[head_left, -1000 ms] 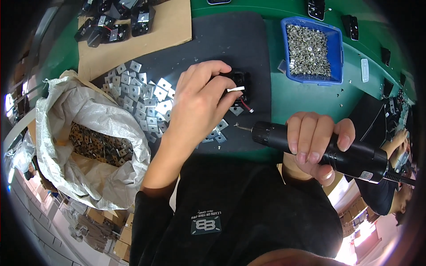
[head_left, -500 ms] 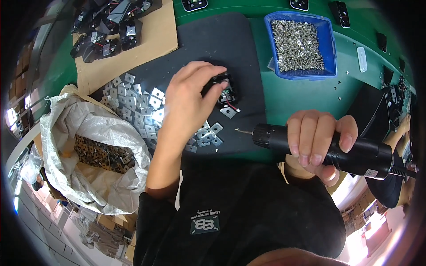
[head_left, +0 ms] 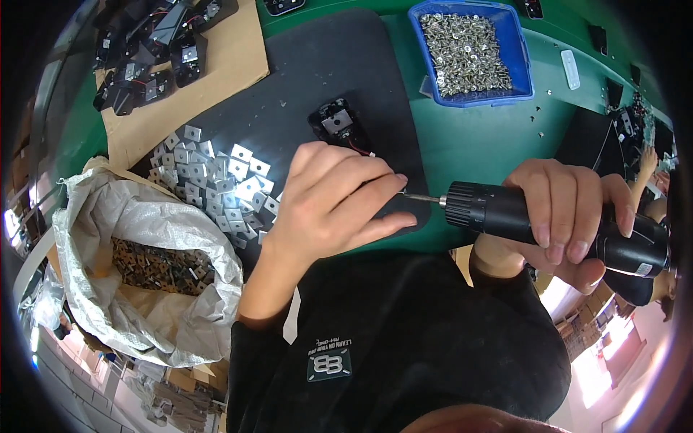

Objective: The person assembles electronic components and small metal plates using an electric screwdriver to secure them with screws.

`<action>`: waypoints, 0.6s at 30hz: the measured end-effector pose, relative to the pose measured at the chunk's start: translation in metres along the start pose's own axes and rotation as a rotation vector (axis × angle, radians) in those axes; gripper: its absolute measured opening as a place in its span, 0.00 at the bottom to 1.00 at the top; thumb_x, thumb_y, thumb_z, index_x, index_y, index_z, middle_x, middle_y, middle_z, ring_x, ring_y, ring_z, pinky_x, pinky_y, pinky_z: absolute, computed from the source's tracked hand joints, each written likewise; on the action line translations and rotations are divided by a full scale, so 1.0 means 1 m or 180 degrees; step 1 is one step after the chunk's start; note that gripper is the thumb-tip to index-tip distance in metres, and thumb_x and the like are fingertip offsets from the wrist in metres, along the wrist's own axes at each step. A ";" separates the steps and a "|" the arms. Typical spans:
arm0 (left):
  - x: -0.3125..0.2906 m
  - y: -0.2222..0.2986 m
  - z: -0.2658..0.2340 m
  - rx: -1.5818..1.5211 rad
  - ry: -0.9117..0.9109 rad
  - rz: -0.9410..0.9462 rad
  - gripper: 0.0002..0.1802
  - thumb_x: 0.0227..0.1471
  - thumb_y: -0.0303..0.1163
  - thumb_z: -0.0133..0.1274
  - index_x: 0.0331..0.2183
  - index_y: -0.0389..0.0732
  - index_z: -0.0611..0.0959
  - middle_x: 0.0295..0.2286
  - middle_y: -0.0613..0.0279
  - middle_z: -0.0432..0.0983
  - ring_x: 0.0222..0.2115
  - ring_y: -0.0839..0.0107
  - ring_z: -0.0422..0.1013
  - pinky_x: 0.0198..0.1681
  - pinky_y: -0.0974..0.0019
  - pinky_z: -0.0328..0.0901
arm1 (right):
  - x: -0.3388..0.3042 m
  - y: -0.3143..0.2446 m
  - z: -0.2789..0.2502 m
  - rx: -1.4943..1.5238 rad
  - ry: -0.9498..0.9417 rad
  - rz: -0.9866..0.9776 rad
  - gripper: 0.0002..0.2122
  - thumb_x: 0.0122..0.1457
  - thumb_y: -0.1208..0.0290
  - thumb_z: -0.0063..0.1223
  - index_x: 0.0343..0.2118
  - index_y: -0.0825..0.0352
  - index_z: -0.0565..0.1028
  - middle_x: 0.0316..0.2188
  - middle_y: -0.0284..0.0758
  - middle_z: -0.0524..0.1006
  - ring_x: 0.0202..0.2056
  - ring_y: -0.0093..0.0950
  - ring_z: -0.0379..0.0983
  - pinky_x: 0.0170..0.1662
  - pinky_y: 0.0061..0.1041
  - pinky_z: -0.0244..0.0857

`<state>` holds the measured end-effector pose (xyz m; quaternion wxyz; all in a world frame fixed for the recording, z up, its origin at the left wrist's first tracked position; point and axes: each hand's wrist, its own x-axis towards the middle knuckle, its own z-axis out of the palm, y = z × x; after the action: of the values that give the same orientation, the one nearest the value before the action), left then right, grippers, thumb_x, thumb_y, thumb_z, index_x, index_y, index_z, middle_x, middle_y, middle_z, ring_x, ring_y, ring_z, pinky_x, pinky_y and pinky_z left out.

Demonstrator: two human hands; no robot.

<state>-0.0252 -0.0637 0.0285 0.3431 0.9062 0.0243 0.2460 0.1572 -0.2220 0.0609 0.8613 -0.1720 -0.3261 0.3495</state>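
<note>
My right hand [head_left: 567, 216] is wrapped round a black electric screwdriver [head_left: 498, 208], its thin bit pointing left. My left hand [head_left: 336, 202] is beside the bit's tip, thumb and forefinger apart. The forefinger's end is close to the tip; whether it touches a screw there I cannot make out. Just beyond my left hand, a black plastic housing [head_left: 317, 119] lies on the dark mat [head_left: 317, 61]. A square metal plate [head_left: 337, 121] with a hole sits in it, and a red wire with a white plug comes out near my knuckles, which hide its near end.
Loose metal plates [head_left: 195, 169] are spread left of my hand. A white woven sack [head_left: 173, 325] of small parts stands nearer. Finished-looking black housings [head_left: 189, 58] rest on cardboard [head_left: 224, 83]. A blue bin [head_left: 521, 94] of screws is at the far right. Another person's hand [head_left: 647, 162] shows at the right edge.
My left hand has let go of the black housing and moved right and nearer, to the bit's tip. The plate in the housing is now visible. The screwdriver has shifted right and slightly up.
</note>
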 end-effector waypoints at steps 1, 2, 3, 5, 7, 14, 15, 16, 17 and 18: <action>-0.002 0.002 0.003 0.0019 0.0018 -0.0066 0.22 0.34 0.43 0.71 0.31 0.41 0.86 0.31 0.66 0.78 0.31 0.66 0.72 0.36 0.64 0.62 | 0.001 0.002 0.002 0.0053 0.0058 -0.0048 0.21 0.53 0.72 0.68 0.48 0.54 0.71 0.27 0.26 0.76 0.27 0.19 0.74 0.35 0.20 0.69; -0.004 0.003 0.005 0.0039 0.0035 -0.0134 0.19 0.34 0.39 0.71 0.31 0.42 0.86 0.31 0.67 0.77 0.31 0.68 0.71 0.36 0.65 0.62 | 0.002 0.004 0.005 0.0108 0.0115 -0.0095 0.20 0.51 0.74 0.69 0.45 0.56 0.73 0.26 0.26 0.76 0.27 0.19 0.75 0.35 0.19 0.71; -0.006 0.003 0.004 0.0045 0.0040 -0.0143 0.19 0.34 0.39 0.71 0.31 0.42 0.86 0.31 0.67 0.77 0.31 0.68 0.71 0.36 0.65 0.62 | 0.002 0.006 0.006 0.0165 0.0173 -0.0142 0.19 0.48 0.76 0.69 0.43 0.58 0.74 0.25 0.26 0.76 0.26 0.18 0.76 0.36 0.18 0.73; -0.006 0.000 0.008 0.0021 0.0126 -0.0066 0.16 0.35 0.37 0.70 0.29 0.42 0.86 0.30 0.69 0.78 0.30 0.70 0.71 0.36 0.66 0.61 | 0.002 0.005 0.008 0.0149 0.0150 -0.0140 0.19 0.48 0.76 0.70 0.42 0.58 0.74 0.25 0.26 0.76 0.26 0.18 0.76 0.36 0.18 0.73; -0.007 0.000 0.006 -0.0087 0.0124 -0.0062 0.15 0.35 0.36 0.70 0.29 0.43 0.86 0.30 0.69 0.78 0.30 0.70 0.72 0.35 0.66 0.61 | 0.003 0.005 0.009 0.0151 0.0109 -0.0138 0.19 0.48 0.76 0.70 0.42 0.58 0.74 0.24 0.26 0.77 0.26 0.18 0.76 0.36 0.18 0.73; -0.011 -0.004 0.005 -0.0320 0.0317 -0.0054 0.15 0.35 0.35 0.70 0.30 0.43 0.87 0.30 0.69 0.80 0.28 0.71 0.73 0.33 0.67 0.60 | 0.009 0.006 0.014 0.0369 0.0121 -0.0337 0.19 0.46 0.78 0.71 0.41 0.60 0.75 0.25 0.27 0.77 0.26 0.20 0.77 0.36 0.19 0.74; -0.011 -0.004 0.004 -0.0321 0.0319 -0.0057 0.15 0.35 0.35 0.70 0.30 0.43 0.87 0.30 0.69 0.80 0.28 0.71 0.73 0.33 0.67 0.60 | 0.010 0.007 0.014 0.0398 0.0086 -0.0360 0.19 0.46 0.78 0.71 0.42 0.61 0.76 0.25 0.27 0.78 0.26 0.20 0.77 0.36 0.19 0.75; -0.011 -0.004 0.003 -0.0346 0.0301 -0.0061 0.15 0.35 0.35 0.70 0.30 0.43 0.87 0.30 0.69 0.80 0.28 0.71 0.72 0.33 0.67 0.60 | 0.011 0.007 0.014 0.0394 0.0088 -0.0351 0.19 0.46 0.78 0.71 0.42 0.61 0.76 0.25 0.27 0.78 0.26 0.20 0.77 0.36 0.19 0.75; -0.011 -0.004 0.003 -0.0372 0.0282 -0.0066 0.15 0.35 0.36 0.70 0.30 0.43 0.87 0.30 0.69 0.80 0.28 0.71 0.72 0.33 0.67 0.60 | 0.012 0.007 0.014 0.0380 0.0067 -0.0317 0.19 0.46 0.79 0.71 0.41 0.61 0.76 0.25 0.27 0.78 0.26 0.20 0.77 0.36 0.19 0.75; -0.011 -0.004 0.003 -0.0379 0.0288 -0.0074 0.15 0.35 0.36 0.70 0.30 0.43 0.87 0.30 0.69 0.80 0.28 0.71 0.72 0.33 0.67 0.60 | 0.012 0.008 0.014 0.0365 0.0046 -0.0282 0.20 0.45 0.79 0.71 0.41 0.61 0.76 0.25 0.27 0.78 0.25 0.20 0.77 0.36 0.19 0.75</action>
<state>-0.0327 -0.0646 0.0193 0.3978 0.8718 0.0355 0.2837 0.1500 -0.2073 0.0727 0.8868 -0.1102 -0.3066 0.3279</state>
